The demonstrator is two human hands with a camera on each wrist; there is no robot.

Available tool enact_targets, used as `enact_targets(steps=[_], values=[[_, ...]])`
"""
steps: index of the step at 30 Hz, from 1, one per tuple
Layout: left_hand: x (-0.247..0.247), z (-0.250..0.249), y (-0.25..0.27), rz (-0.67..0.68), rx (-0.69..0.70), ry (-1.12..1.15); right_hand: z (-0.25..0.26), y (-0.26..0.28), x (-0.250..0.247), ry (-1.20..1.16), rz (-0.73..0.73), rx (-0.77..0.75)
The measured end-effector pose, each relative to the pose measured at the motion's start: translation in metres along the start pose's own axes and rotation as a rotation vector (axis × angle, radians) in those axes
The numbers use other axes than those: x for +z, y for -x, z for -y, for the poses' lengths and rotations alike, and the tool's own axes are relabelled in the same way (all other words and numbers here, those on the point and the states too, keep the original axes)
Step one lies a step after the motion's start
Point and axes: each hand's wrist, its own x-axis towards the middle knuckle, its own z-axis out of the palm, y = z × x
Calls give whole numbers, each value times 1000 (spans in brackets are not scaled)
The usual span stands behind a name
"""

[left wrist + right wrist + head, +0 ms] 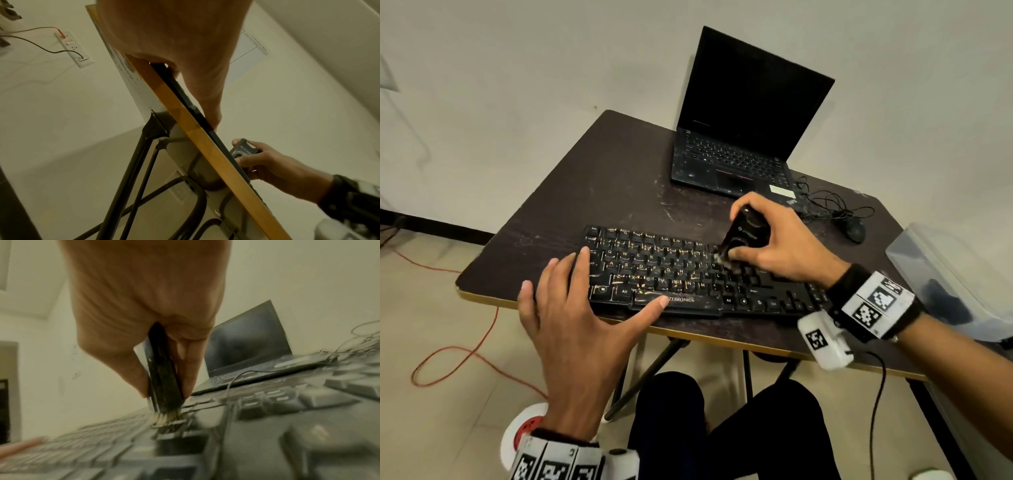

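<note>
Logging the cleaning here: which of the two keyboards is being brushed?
The separate Zebronics keyboard, nearest the person: the right hand holds the brush with bristles on its keys. The laptop, with its own keyboard, stands untouched behind.

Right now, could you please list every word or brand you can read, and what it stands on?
"ZEBRONICS": front edge of the keyboard.
"Alt", "Ctrl" and single letters: its keys.
Too blurred to read: the laptop badge, the brush logo, the wall sheet.
</note>
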Motion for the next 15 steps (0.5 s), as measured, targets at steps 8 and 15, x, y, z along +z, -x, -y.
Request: enact_targets(steps=[8, 15], values=[[0, -1, -1, -2, -3, 7, 2, -6, 4, -50, 25, -16], [0, 0, -2, -1, -9, 9, 10, -11, 13, -63, 90, -95]])
